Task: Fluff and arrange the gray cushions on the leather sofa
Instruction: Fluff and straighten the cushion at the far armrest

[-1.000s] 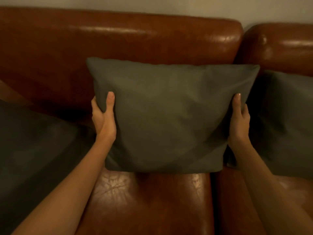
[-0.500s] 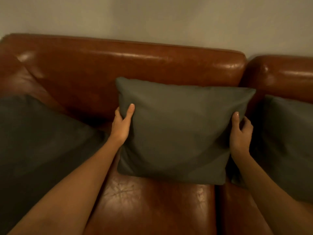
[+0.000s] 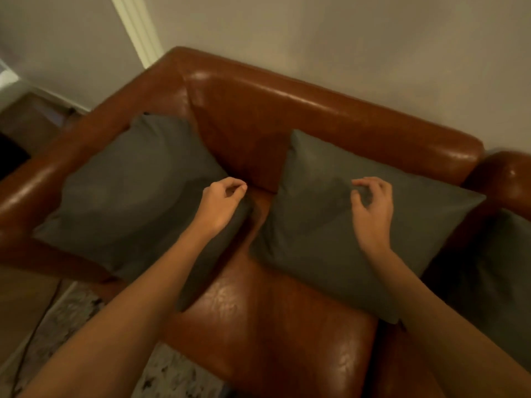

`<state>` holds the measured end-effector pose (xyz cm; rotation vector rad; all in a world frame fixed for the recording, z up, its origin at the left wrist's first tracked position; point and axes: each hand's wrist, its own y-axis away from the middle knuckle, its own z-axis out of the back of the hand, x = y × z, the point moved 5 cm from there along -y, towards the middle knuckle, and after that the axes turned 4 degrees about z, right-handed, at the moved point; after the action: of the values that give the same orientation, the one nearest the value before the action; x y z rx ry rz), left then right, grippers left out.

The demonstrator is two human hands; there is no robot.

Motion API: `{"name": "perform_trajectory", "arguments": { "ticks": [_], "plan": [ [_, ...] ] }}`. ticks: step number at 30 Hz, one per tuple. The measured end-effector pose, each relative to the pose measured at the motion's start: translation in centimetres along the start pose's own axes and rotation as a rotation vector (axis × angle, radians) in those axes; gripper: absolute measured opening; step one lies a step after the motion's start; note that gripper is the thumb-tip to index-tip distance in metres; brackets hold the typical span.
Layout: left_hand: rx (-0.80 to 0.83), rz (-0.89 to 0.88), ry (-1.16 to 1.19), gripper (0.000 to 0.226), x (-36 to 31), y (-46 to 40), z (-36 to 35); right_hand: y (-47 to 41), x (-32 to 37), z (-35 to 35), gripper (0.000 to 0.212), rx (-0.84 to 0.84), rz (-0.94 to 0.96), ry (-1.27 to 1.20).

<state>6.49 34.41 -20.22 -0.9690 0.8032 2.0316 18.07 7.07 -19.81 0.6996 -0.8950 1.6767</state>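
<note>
Leftmost, a dark gray square fabric cushion (image 3: 138, 193) leans in the brown leather sofa (image 3: 287, 326) corner at nine o'clock. At its inner corner the left hand (image 3: 219, 206) hovers, fingers loosely curled, gripping nothing. At three o'clock, the right hand (image 3: 373, 214) hangs with fingers loosely curled over the middle gray rectangular cushion (image 3: 330, 234), which is propped on the backrest.

Glossy brown leather sofa (image 3: 287, 110), matt gray cloth cushions (image 3: 138, 185).
</note>
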Motion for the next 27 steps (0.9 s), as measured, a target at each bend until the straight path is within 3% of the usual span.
{"name": "perform_trajectory", "arguments": {
  "ticks": [6,10,14,17,20,23,27],
  "plan": [
    [-0.15,-0.085,-0.091,0.02,2.3,1.9,9.3,-0.2,7.6,-8.0,0.016,0.281,0.093,-0.02],
    [-0.369,-0.157,-0.291,0.019,4.6,0.7,16.6,-0.8,13.1,-15.0,0.015,0.479,0.117,-0.014],
    [-0.455,-0.092,-0.383,0.022,6.4,-2.3,23.0,-2.5,18.8,-22.5,0.015,0.555,0.148,-0.005],
    [-0.373,-0.003,-0.368,0.041,7.6,-5.1,25.4,-4.4,23.3,-27.6,0.017,0.521,0.198,-0.047],
    [-0.106,0.149,-0.311,0.074,9.4,-7.4,24.8,-6.3,26.4,-31.9,0.02,0.517,0.204,-0.043],
    [0.095,0.252,-0.415,0.097,11.0,-8.3,22.9,-6.9,26.4,-35.0,0.028,0.628,0.118,0.068],
    [0.113,0.263,-0.481,0.108,11.5,-8.7,22.5,-6.3,25.1,-35.9,0.046,0.718,0.037,0.193]
  ]
}}
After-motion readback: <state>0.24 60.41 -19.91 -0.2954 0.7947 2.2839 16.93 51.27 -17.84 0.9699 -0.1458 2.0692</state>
